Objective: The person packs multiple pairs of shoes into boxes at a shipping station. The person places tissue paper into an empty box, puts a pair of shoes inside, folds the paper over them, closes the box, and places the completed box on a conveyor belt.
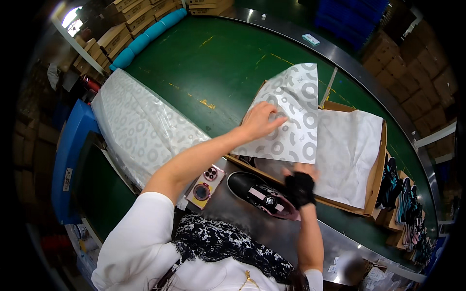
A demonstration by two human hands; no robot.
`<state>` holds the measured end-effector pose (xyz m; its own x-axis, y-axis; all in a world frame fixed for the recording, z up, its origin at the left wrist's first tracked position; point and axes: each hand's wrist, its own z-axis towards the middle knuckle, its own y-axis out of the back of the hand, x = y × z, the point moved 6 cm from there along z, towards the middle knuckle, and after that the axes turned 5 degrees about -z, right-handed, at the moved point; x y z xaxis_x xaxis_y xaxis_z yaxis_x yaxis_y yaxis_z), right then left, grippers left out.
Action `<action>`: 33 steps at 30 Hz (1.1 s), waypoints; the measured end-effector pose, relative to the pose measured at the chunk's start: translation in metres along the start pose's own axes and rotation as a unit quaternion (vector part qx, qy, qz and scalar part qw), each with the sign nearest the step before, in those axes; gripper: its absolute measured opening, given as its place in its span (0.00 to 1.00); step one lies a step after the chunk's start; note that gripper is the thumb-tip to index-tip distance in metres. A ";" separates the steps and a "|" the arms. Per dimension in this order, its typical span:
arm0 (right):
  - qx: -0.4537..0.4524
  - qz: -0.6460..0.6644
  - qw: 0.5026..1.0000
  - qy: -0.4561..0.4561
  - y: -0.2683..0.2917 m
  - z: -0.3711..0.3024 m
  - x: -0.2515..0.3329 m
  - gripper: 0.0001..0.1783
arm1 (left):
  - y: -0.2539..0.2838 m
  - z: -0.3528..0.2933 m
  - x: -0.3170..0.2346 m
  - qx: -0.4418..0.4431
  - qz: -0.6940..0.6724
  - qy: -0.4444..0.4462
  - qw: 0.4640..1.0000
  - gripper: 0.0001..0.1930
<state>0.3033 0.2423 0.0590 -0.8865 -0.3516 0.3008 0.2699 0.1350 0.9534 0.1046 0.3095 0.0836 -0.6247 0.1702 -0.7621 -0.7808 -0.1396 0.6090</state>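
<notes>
A printed sheet of tissue paper [293, 128], white with grey rings, stands up over an open brown shoebox [376, 186]. My left hand [262, 121] lies against this sheet with its fingers apart. Paler tissue paper [349, 150] covers the box's right part. At the box's near edge, my right hand [302, 183], in a black fingerless glove, touches the lower edge of the paper; its fingers are blurred. A black and pink sneaker [257, 194] with a dial fastening lies on the metal table edge, just in front of the box. What lies under the paper is mostly hidden.
To the left rests a long plastic-wrapped stack of printed tissue [145, 119]. A phone [205, 186] in a pink case lies between it and the sneaker. Beyond are a teal roll [150, 39] and stacked shoeboxes [136, 17]. More shoes [405, 203] stand at the right.
</notes>
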 end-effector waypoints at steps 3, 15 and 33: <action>-0.102 -0.113 0.988 0.003 0.022 -0.050 -0.046 0.27 | -0.038 -0.042 -0.005 -0.044 0.166 -0.197 0.965 0.26; -0.042 0.404 0.881 -0.243 -0.040 -0.164 -0.104 0.15 | -0.055 -0.134 -0.043 0.359 -0.051 -0.085 0.928 0.33; 0.112 0.641 0.757 -0.058 0.017 -0.101 0.006 0.26 | 0.061 -0.108 -0.020 0.062 -0.440 0.162 0.881 0.33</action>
<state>0.3410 0.1492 0.0798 0.0205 0.2839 0.9586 0.8777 0.4541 -0.1533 0.0696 0.1922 0.1120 0.2404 -0.1310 -0.9618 -0.9694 0.0179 -0.2447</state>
